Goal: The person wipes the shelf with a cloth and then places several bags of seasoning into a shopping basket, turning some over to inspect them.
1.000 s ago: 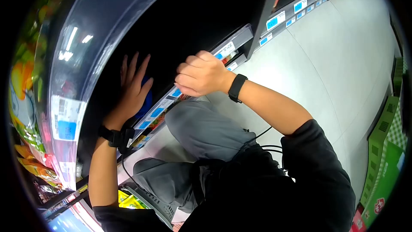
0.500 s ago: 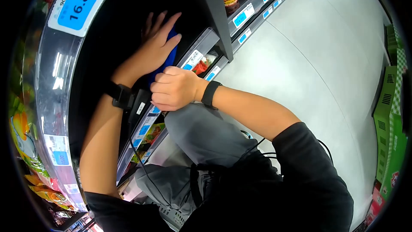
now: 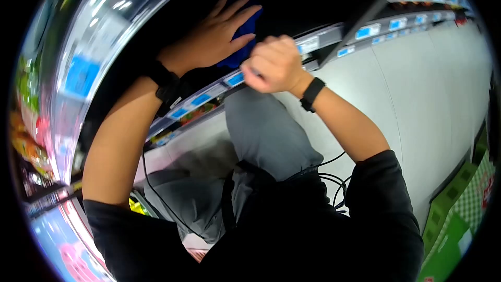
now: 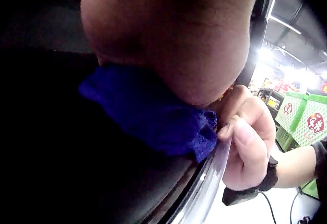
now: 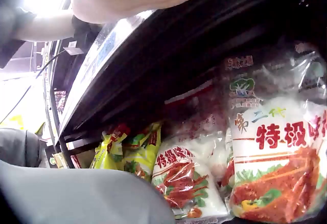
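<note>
My left hand (image 3: 209, 39) lies over a blue cloth (image 3: 246, 32) on the dark shelf, its fingers spread and straight. In the left wrist view the crumpled cloth (image 4: 148, 111) shows under that palm, one end at the clear strip (image 4: 207, 188) along the shelf's front. Beside it, my right hand (image 3: 275, 65) has curled fingers over the front edge. Its thumb and forefinger meet at the strip, close against the cloth's end, in the left wrist view (image 4: 248, 142); whether they also pinch cloth is hard to tell.
Price labels (image 3: 201, 99) line the shelf front. Below it sit clear food bags (image 5: 276, 157) and yellow packets (image 5: 138, 155). A dark upright divider (image 3: 360, 18) rises beyond my right hand. Green boxes (image 3: 449, 214) stand across the floor; my knee (image 3: 261, 125) is close below the shelf.
My left hand and the cloth have moved along the shelf toward the divider since the first frame. My right hand went back a little, then nearer the divider. The head view has shifted.
</note>
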Motion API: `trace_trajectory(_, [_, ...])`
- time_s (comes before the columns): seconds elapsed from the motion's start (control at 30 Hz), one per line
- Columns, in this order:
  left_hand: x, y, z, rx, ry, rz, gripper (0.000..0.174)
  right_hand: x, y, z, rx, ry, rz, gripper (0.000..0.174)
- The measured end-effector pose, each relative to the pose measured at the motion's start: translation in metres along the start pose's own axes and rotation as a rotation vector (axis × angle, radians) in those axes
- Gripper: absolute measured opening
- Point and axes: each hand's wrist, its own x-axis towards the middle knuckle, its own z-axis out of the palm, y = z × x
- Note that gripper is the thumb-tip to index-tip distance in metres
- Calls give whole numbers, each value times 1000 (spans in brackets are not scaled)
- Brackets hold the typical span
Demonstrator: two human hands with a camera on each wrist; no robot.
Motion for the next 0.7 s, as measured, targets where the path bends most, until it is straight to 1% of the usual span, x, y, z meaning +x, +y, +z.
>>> trace_trajectory(0.07, [-24,-1,-12,96,-6,-39,57,7,-2,-5,-13,-15,2,16])
trace_trajectory(0.1, [-35,-1,-18,90,-20,-61,56,8,-3,-9,-18,-32,3,15])
trace_trajectory(0.17, [-64,-4,-20,114,-1,-62,58,7,-3,-10,-21,-38,9,13])
trace_trajectory(0.23, [-96,-9,-14,135,-1,-118,60,7,-2,-13,-32,-59,3,12])
trace_trajectory(0.3, [-121,-6,-31,-29,-66,-197,58,14,-1,-22,-41,-72,-57,11])
trace_trajectory(0.37, [-140,-17,-21,-545,-15,-280,57,18,1,-34,-31,-84,-71,12])
trace_trajectory(0.4, [-152,-15,-22,-332,24,-295,56,21,2,-37,-34,-60,-103,12])
trace_trajectory(0.43, [-160,-11,-24,-117,43,-298,56,18,5,-45,-59,-92,-103,11])
trace_trajectory(0.47, [-166,-4,-30,-142,10,-340,56,14,6,-57,-62,-127,-88,8])
trace_trajectory(0.5, [-179,-9,-42,-197,-39,-390,55,23,3,-59,-54,-189,-58,6])
trace_trajectory(0.57, [-198,-17,-56,-302,-165,-447,58,24,3,-65,-77,-218,-29,4])
trace_trajectory(0.63, [-225,-27,-60,-262,-223,-478,59,33,-4,-68,-57,-242,-23,6])
trace_trajectory(0.67, [-238,-28,-63,-293,-239,-542,57,33,-4,-68,-64,-231,-34,7])
trace_trajectory(0.7, [-248,-28,-71,-282,-232,-570,57,34,-4,-67,-73,-216,-44,8])
